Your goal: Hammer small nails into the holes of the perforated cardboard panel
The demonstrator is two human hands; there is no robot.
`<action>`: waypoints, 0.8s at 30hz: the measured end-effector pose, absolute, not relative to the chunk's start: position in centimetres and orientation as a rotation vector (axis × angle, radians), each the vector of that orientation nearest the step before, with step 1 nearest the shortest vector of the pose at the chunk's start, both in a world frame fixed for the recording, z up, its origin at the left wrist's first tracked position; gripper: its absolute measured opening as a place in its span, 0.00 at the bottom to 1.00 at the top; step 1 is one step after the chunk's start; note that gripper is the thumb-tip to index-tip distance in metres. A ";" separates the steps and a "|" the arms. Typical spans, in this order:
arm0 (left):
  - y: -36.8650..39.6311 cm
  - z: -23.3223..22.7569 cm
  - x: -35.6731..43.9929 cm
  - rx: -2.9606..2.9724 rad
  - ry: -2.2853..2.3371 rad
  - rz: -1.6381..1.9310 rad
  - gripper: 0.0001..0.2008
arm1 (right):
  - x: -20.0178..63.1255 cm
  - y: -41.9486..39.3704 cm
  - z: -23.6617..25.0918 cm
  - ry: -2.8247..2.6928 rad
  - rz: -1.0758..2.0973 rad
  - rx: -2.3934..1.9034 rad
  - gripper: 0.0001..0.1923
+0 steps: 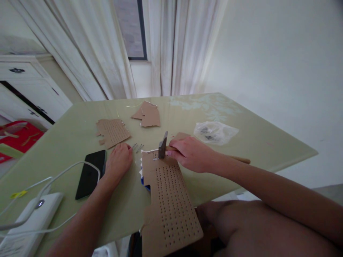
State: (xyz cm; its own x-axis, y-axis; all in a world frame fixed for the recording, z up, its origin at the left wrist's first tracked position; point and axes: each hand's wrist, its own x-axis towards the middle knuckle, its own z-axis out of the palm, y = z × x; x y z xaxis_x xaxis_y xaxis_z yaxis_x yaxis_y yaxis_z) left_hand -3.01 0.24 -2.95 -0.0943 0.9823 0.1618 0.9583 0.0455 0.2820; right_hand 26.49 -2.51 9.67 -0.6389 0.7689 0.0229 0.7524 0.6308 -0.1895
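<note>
Resting on the worktop [241, 142], the left hand [119, 159] lay curled and empty just left of the small nails [138, 147], while the right hand's [191, 154] grip was closed round the hammer [162, 144], its head pointing left onto the holed cardboard [168, 200].

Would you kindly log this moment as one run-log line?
right hand: grips hammer, head on perforated cardboard | left hand: on table, fingertips by loose nails | phone beside left wrist
</note>
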 end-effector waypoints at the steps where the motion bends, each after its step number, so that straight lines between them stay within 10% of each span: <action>1: 0.3 -2.8 -3.0 2.051 2.218 0.555 0.13 | 26.6 -2.5 9.9 -2.738 0.263 -1.275 0.16; 11: -1.6 2.3 0.4 1.676 1.613 1.346 0.18 | 27.9 -2.8 10.6 -2.741 0.313 -1.238 0.15; 24: -3.6 1.5 2.6 1.858 1.321 1.357 0.11 | 28.7 -2.7 10.1 -2.657 0.364 -1.268 0.15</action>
State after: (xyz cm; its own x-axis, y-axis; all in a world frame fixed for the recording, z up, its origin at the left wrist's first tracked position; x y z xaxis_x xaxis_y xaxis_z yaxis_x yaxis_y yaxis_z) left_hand 2.65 -3.57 1.55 0.0402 0.8967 0.4408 0.4166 -0.4161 0.8083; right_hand 28.74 -2.75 10.15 -0.6220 0.7813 0.0518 0.7387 0.6074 -0.2922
